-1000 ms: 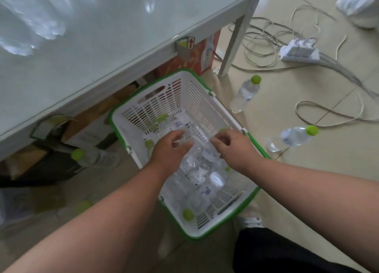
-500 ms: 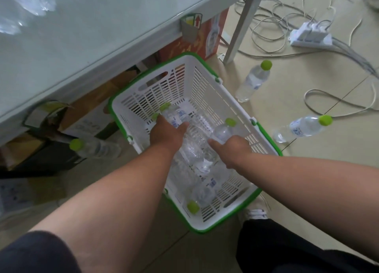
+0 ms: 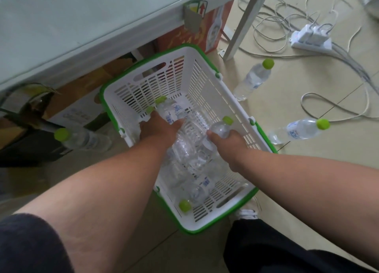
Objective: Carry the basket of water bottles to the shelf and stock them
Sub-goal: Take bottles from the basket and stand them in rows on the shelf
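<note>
The right hand [image 3: 229, 147] is wrapped around the shoulder of a clear water bottle [image 3: 217, 132] whose green cap points to about one o'clock. The left hand [image 3: 159, 129] reaches deeper, fingers curled down over another bottle [image 3: 172, 110] near the far wall; whether it truly grips it I cannot tell. Both hands are inside the white basket [image 3: 207, 82] with the green rim, which stands on the floor at the desk's [image 3: 82, 22] edge. More bottles lie piled in it. Three loose bottles rest on the floor: at one o'clock [image 3: 253, 79], three o'clock [image 3: 297, 131] and nine o'clock [image 3: 82, 138] from the basket. Full bottles would make the load heavy, and the smooth plastic may slip; the slot handles at each end look the surest hold for carrying.
</note>
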